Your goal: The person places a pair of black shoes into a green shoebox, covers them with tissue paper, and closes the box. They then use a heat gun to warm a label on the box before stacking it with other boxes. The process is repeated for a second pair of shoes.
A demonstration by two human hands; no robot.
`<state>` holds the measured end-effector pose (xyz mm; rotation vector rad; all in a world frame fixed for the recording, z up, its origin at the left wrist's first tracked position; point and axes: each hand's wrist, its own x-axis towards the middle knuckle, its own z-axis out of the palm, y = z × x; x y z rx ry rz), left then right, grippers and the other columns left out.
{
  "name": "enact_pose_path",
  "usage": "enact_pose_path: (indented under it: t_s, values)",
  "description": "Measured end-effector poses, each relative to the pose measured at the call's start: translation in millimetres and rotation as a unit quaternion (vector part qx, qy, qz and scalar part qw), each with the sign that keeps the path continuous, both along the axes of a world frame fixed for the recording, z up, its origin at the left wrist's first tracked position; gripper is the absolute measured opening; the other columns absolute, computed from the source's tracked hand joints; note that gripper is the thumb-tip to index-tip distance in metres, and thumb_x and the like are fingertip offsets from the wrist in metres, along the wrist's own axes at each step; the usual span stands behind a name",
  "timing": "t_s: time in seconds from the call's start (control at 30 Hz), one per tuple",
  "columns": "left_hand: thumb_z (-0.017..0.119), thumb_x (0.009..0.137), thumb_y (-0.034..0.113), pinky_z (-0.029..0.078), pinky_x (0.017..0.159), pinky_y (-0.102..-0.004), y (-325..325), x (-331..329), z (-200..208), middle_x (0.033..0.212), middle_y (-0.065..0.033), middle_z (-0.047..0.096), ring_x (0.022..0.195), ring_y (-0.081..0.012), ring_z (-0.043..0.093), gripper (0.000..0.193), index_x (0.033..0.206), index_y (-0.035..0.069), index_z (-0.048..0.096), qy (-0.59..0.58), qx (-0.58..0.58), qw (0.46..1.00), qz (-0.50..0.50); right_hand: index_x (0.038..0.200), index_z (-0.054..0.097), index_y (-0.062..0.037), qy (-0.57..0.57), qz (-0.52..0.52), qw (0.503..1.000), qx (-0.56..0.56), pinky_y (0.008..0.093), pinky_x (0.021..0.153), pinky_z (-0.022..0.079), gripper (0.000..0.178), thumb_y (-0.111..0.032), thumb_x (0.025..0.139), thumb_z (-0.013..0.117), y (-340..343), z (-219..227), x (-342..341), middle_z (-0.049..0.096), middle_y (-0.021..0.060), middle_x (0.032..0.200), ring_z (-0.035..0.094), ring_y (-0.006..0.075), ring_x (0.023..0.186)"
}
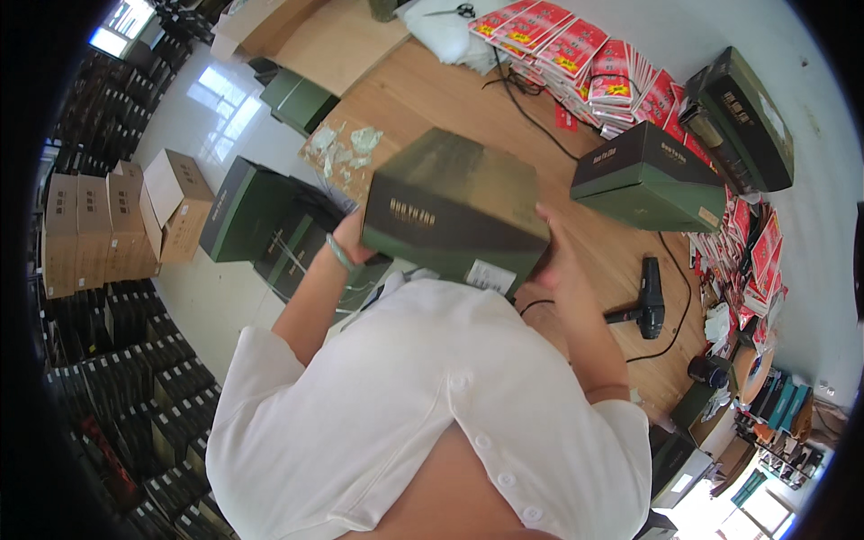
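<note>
While box (454,216) stretches left-right, lettering (400,213) faces wearer (405,387).

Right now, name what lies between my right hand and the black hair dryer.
Head view: bare brown wooden tabletop separates the right hand and hair dryer.

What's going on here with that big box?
A person in a white shirt is holding a dark box, with the left hand at one end and the right hand at the other. On the wooden table to the right lie a black hair dryer and another green box. Red packets are piled near the wall.
</note>
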<state>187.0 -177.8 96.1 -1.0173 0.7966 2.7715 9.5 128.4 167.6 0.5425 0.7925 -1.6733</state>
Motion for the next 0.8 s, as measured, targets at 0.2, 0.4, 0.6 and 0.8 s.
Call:
enact_pose_path:
  t_s: [0.2, 0.4, 0.6, 0.8]
  values:
    - [0.031, 0.102, 0.043, 0.048, 0.094, -0.0513, -32, -46, 45, 0.13, -0.0114, 0.057, 0.116, -0.0307, 0.057, 0.05, 0.133, 0.008, 0.048, 0.002, -0.083, 0.997, -0.01, 0.135, 0.049, -0.0141, -0.023, 0.06, 0.994, 0.089, 0.0655, 0.1, 0.019, 0.074, -0.067, 0.083, 0.046, -45, 17, -45, 0.042, 0.0138, 0.145, 0.037, 0.0357, 0.129]
    - [0.035, 0.101, 0.044, 0.048, 0.097, -0.0493, -46, -66, 63, 0.128, -0.0129, 0.056, 0.116, -0.0311, 0.057, 0.049, 0.131, 0.008, 0.049, 0.002, -0.095, 0.995, -0.021, 0.132, 0.053, -0.0152, -0.031, 0.045, 0.994, 0.097, 0.0651, 0.102, 0.015, 0.071, -0.067, 0.085, 0.04, -64, 26, -53, 0.043, 0.014, 0.144, 0.037, 0.0368, 0.129]
    - [0.035, 0.101, 0.044, 0.048, 0.097, -0.0499, -62, -70, 56, 0.129, -0.0132, 0.056, 0.116, -0.0311, 0.056, 0.049, 0.132, 0.008, 0.048, 0.009, -0.091, 0.995, -0.041, 0.133, 0.052, -0.0153, -0.022, 0.013, 0.994, 0.11, 0.0668, 0.103, 0.015, 0.072, -0.067, 0.085, 0.039, -76, 21, -50, 0.042, 0.0146, 0.145, 0.037, 0.0378, 0.131]
    - [0.033, 0.099, 0.052, 0.053, 0.086, -0.0455, -106, -71, 18, 0.122, -0.0086, 0.061, 0.111, -0.0295, 0.059, 0.054, 0.127, 0.01, 0.053, 0.043, -0.084, 0.995, 0.009, 0.136, 0.048, -0.0142, 0.009, 0.003, 0.998, 0.054, 0.0691, 0.103, 0.016, 0.077, -0.067, 0.08, 0.049, -107, 2, -32, 0.04, 0.0149, 0.145, 0.035, 0.039, 0.131]
